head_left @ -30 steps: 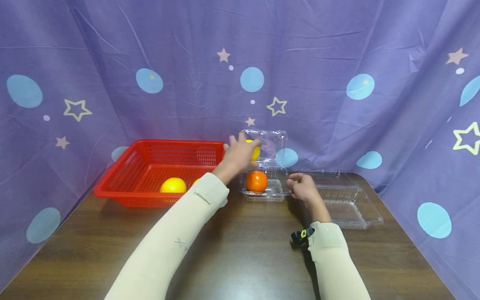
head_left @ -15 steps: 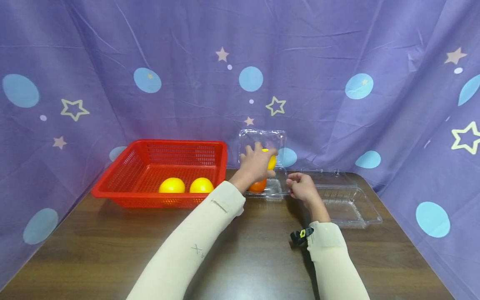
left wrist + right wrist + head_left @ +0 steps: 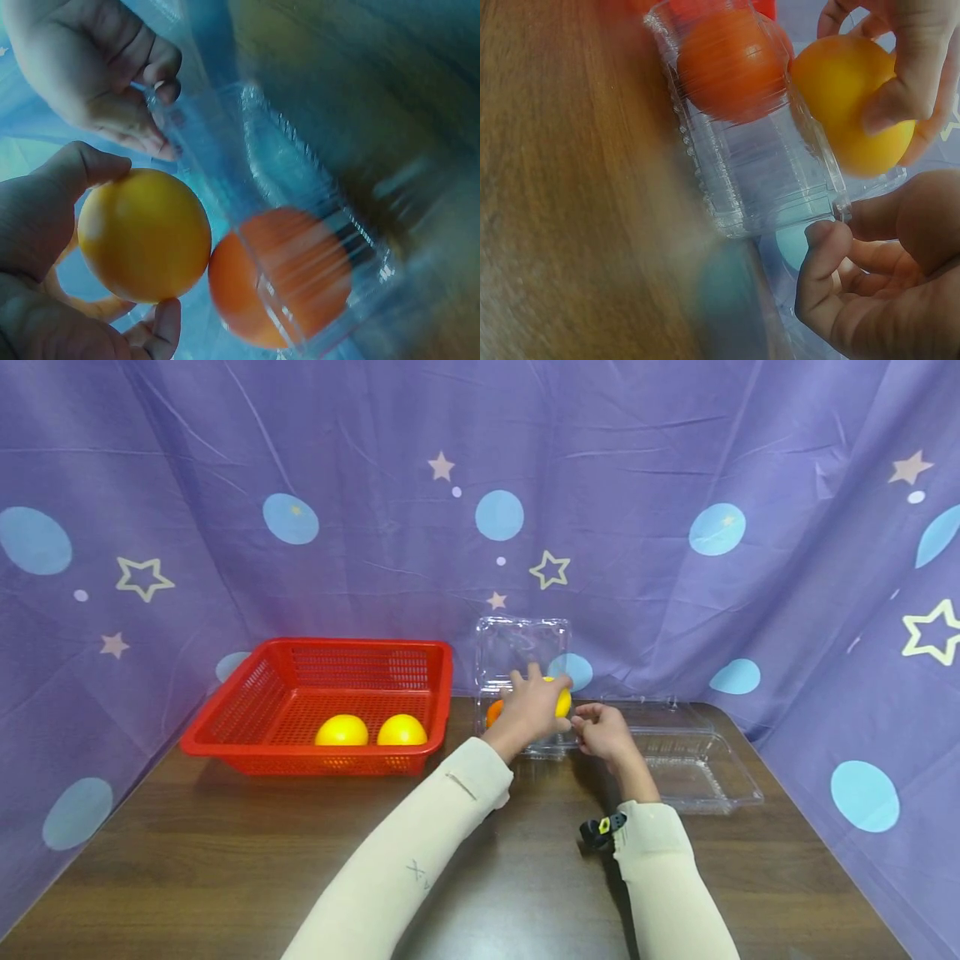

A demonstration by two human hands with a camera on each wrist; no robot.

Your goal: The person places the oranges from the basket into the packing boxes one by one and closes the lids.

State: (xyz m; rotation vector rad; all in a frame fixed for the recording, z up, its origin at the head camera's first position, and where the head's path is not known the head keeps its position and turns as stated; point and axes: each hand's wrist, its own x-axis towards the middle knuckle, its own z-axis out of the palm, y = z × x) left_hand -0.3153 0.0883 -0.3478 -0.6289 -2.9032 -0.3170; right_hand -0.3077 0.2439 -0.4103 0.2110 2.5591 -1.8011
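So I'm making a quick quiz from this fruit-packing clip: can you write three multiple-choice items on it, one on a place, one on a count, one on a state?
1. Where does the orange fruit lie?
A. in the clear plastic box
B. in the red basket
C. on the bare table

2. How many yellow fruits lie in the red basket?
A. none
B. two
C. four

3. How is the yellow fruit by the box held?
A. it lies loose on the table
B. the right hand grips it
C. the left hand grips it

Answers:
1 A, the left wrist view shows it inside the clear walls.
2 B, the head view shows two side by side.
3 C, thumb and fingers curl round it, while the right hand pinches the box's edge.
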